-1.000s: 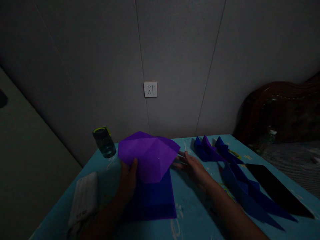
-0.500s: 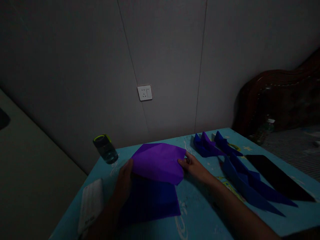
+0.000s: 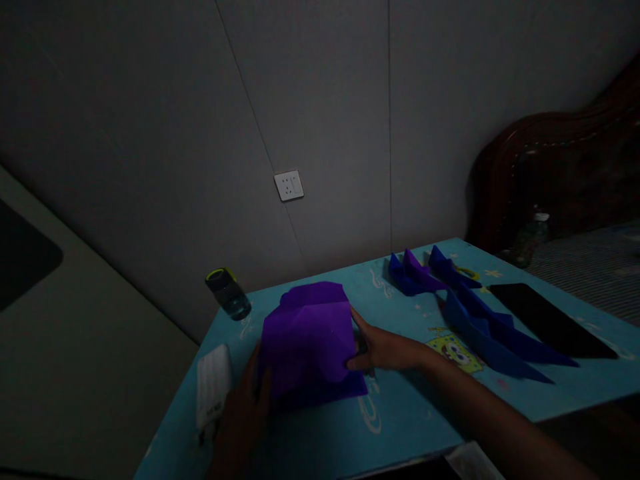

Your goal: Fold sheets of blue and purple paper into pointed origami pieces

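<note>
A person's left hand [image 3: 245,403] and right hand [image 3: 377,347] are gripping a creased purple sheet [image 3: 306,333] over darker paper [image 3: 353,387] on the tabletop [image 3: 410,410], left of folded paper boats [image 3: 477,340].

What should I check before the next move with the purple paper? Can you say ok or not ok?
1. Right hand at the right edge of the purple paper: ok.
2. Left hand gripping the left side firmly: cannot tell, too dark.
3. Paper flat and smooth: not ok, it's bent and creased.
4. Drink bottle apart from the paper: ok.
5. Blue folded boat apart from the right hand: ok.
</note>
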Available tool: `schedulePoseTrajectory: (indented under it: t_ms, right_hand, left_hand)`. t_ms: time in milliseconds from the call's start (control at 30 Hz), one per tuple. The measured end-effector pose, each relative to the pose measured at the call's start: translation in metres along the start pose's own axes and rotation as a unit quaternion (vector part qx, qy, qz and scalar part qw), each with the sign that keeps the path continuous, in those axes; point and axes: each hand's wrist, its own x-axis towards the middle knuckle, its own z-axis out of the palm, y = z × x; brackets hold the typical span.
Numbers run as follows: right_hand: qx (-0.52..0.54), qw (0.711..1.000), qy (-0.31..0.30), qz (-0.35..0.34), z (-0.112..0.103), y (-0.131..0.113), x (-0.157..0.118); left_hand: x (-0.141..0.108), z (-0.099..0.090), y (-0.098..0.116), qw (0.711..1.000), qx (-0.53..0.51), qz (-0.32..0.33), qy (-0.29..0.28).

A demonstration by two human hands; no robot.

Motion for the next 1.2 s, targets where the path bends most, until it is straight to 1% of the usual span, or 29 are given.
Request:
schedulePoseTrajectory:
  t_ms: [33, 67, 100, 167, 267, 367, 467, 567, 667, 867, 1033, 1133, 1200]
  right_hand:
    - [-0.024, 0.997, -0.068, 0.033, 0.001, -0.001, -0.002]
    - [-0.037, 0.991, -0.116, 0.058, 0.001, -0.003, -0.004]
    - [-0.039, 0.987, -0.138, 0.072, 0.001, -0.006, -0.005]
    - [-0.030, 0.988, -0.130, 0.082, 0.000, -0.012, -0.009]
    - [-0.052, 0.988, -0.101, 0.101, 0.000, -0.020, -0.014]
    - [-0.110, 0.986, -0.061, 0.110, 0.002, -0.017, -0.016]
    - [-0.210, 0.973, -0.015, 0.092, 0.003, -0.004, -0.015]
    - [-0.326, 0.944, 0.018, 0.057, 0.007, 0.009, -0.012]
    - [-0.403, 0.913, 0.023, 0.056, 0.014, 0.015, -0.010]
    - [-0.483, 0.872, 0.010, 0.083, 0.027, 0.017, -0.012]
    - [-0.548, 0.832, -0.004, 0.088, 0.031, 0.014, -0.013]
    - [-0.596, 0.799, -0.008, 0.074, 0.036, 0.010, -0.014]
    - [-0.620, 0.784, -0.009, 0.035, 0.041, 0.011, -0.015]
  left_hand:
    - [-0.003, 0.001, -0.003, 1.000, -0.009, 0.015, -0.011]
    - [-0.005, 0.001, -0.005, 0.999, -0.018, 0.028, -0.022]
    - [-0.007, 0.001, -0.007, 0.998, -0.027, 0.039, -0.032]
    - [-0.009, 0.001, -0.009, 0.997, -0.038, 0.042, -0.052]
    - [-0.012, 0.001, -0.011, 0.996, -0.026, 0.024, -0.082]
    - [-0.011, 0.004, -0.012, 0.996, 0.006, 0.019, -0.086]
    - [-0.008, 0.007, -0.011, 0.995, 0.040, 0.018, -0.091]
    - [-0.003, 0.009, -0.009, 0.988, 0.099, 0.015, -0.119]
    - [0.001, 0.008, -0.005, 0.978, 0.157, 0.018, -0.132]
    - [0.006, 0.003, 0.004, 0.966, 0.229, -0.012, -0.122]
    - [0.006, -0.004, 0.013, 0.949, 0.299, -0.060, -0.078]
    - [0.012, -0.007, 0.019, 0.947, 0.314, -0.036, -0.063]
    - [0.023, -0.005, 0.025, 0.947, 0.313, -0.004, -0.065]
